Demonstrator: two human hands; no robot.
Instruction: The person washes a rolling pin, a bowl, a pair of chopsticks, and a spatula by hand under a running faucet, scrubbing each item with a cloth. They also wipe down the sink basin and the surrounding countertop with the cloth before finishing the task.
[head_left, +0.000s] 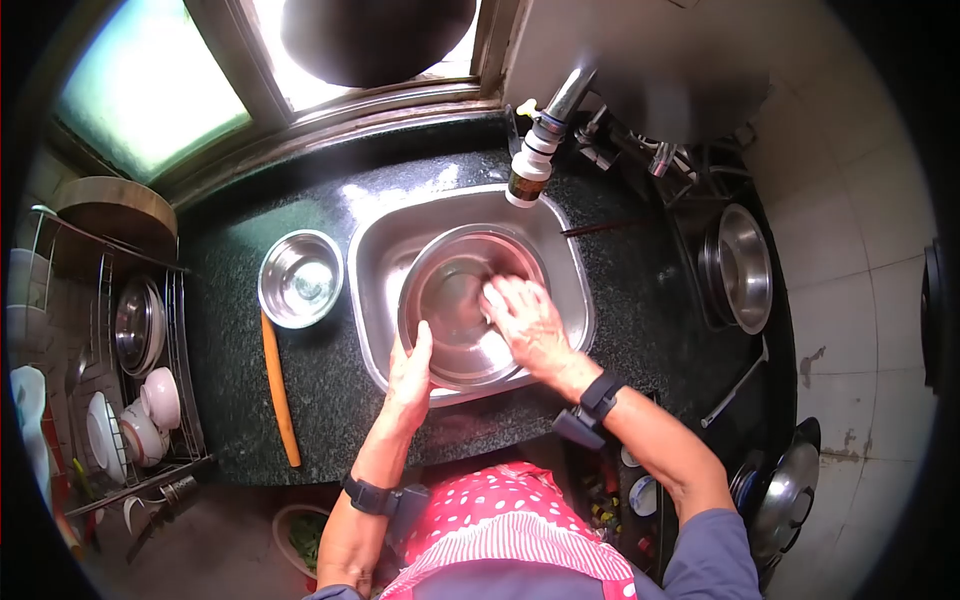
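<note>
A round stainless steel basin [455, 355] sits in the metal sink [372, 250]. My left hand [410, 378] grips its near-left rim, thumb lying along the inside and the fingers hidden outside. Inside the basin, my right hand [527, 325] presses against the right wall with its fingers bent together. Motion blurs those fingertips, and whatever lies under them is too small to make out. Above the far edge of the sink hangs the faucet [532, 165] with a white end piece. Left of the sink stands a smaller steel bowl [301, 280].
An orange-brown stick [280, 400] lies on the dark stone counter [225, 370] below the bowl. A dish rack [115, 380] with bowls and plates stands at the left. Steel pans [745, 268] lean at the right near the stove. A window [155, 80] is behind.
</note>
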